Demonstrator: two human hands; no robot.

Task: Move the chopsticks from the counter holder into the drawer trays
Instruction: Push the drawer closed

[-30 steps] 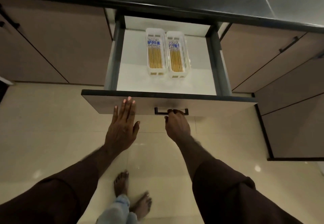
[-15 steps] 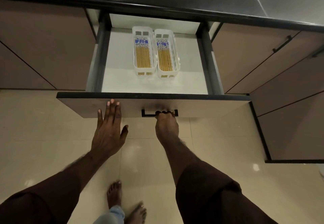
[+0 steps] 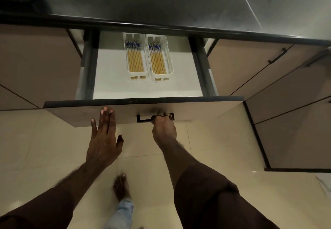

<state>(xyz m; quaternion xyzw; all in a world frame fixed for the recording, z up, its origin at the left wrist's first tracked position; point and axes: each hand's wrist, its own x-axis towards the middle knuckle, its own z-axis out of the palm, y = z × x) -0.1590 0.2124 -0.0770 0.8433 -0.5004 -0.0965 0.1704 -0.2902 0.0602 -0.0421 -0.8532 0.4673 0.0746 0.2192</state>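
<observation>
Drawer [image 3: 125, 114] is sliding inward: less of its white floor is showing than a second ago, and the trays now sit close under the counter [image 3: 161, 24] lip. Right hand [image 3: 163, 128] is gripping the handle [image 3: 143, 118], fingers curled round the bar. Left hand [image 3: 104, 139] is lying flat against the drawer front, fingers straight and together, thumb out, holding nothing.

Chopsticks [image 3: 135, 60] are lying in two white trays [image 3: 172, 67] standing side by side at the drawer's back, blue ends away from the person. Counter holder is not in view.

Judgement: transfer looks finished, both trays filled; the closing push is the remaining step. The left fingertips are near the top edge, so they risk being pinched.
</observation>
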